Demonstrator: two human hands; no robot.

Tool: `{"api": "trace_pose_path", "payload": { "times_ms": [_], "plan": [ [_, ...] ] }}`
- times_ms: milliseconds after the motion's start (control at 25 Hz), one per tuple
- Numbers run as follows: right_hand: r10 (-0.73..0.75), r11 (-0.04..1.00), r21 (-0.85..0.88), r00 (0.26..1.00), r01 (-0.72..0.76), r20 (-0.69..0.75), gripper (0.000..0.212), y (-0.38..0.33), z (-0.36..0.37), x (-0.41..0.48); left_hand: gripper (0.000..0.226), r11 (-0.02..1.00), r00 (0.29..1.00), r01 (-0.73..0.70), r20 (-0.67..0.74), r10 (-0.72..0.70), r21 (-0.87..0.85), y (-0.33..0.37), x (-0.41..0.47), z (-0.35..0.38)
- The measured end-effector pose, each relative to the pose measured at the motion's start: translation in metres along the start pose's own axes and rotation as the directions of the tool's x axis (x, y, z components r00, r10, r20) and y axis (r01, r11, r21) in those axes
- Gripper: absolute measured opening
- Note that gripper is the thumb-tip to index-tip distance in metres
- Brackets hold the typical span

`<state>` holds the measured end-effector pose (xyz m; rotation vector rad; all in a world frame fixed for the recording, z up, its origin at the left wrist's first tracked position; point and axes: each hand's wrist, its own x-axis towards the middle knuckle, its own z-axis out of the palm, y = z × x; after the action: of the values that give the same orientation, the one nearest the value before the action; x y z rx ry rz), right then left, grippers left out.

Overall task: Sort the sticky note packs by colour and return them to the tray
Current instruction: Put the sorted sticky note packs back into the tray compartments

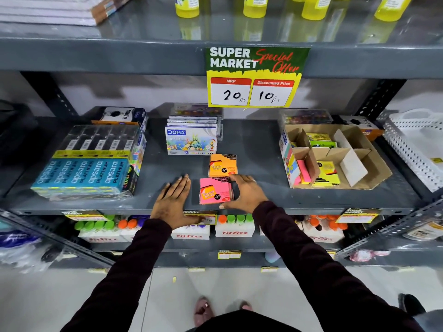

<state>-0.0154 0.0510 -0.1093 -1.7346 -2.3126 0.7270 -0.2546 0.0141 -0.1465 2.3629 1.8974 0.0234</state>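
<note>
Sticky note packs lay on the smooth grey metal shelf (251, 140): a square pink plastic-wrapped pack (215, 190) near the front edge, and just behind it a square orange pack (223, 165), both flat with glossy printed labels. The right hand (244, 191) curved around the pink pack's right side, fingertips on its far corner and thumb at its near corner, gripping without lifting. The left hand (173, 202) lay flat and spread on the shelf just left of the pink pack, apart from it, holding nothing. To the right stood a brown corrugated cardboard tray (374, 164) split by card dividers, with yellow and green packs (320, 140) in its rear compartment, a pink pack on edge (303, 171) and a yellow pack (327, 172) in front compartments.
</note>
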Motion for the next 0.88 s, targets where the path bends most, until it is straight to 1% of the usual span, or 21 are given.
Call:
{"api": "trace_pose_path", "payload": {
  "times_ms": [200, 320, 520, 600, 760, 880],
  "plan": [
    [-0.136, 0.984, -0.112, 0.99, 0.137, 0.024, 0.104, -0.003, -0.004, 0.011, 0.12, 1.0, 1.0, -0.011, 0.001, 0.011, 0.011, 0.001, 0.0, -0.001],
    [-0.224, 0.956, -0.173, 0.97, 0.238, 0.099, 0.1, -0.006, -0.007, 0.017, 0.12, 1.0, 1.0, -0.012, -0.009, 0.012, 0.009, 0.001, 0.001, -0.001],
    [-0.303, 0.897, -0.266, 0.929, 0.354, 0.213, 0.098, -0.017, -0.016, 0.032, 0.121, 1.0, 1.0, -0.002, -0.006, 0.002, 0.011, 0.0, 0.002, 0.001],
    [-0.289, 0.897, -0.278, 0.932, 0.343, 0.217, 0.098, -0.016, -0.016, 0.035, 0.122, 1.0, 1.0, 0.003, -0.009, -0.003, 0.013, 0.0, 0.001, 0.002],
    [-0.212, 0.937, -0.249, 0.964, 0.247, 0.159, 0.102, -0.003, -0.018, 0.028, 0.121, 0.999, 1.0, 0.0, -0.012, 0.001, 0.038, -0.001, 0.002, 0.004],
    [-0.187, 0.923, -0.307, 0.967, 0.233, 0.173, 0.104, -0.006, -0.019, 0.029, 0.122, 1.0, 1.0, 0.0, -0.011, 0.001, 0.025, -0.001, 0.002, 0.004]
  ]
}}
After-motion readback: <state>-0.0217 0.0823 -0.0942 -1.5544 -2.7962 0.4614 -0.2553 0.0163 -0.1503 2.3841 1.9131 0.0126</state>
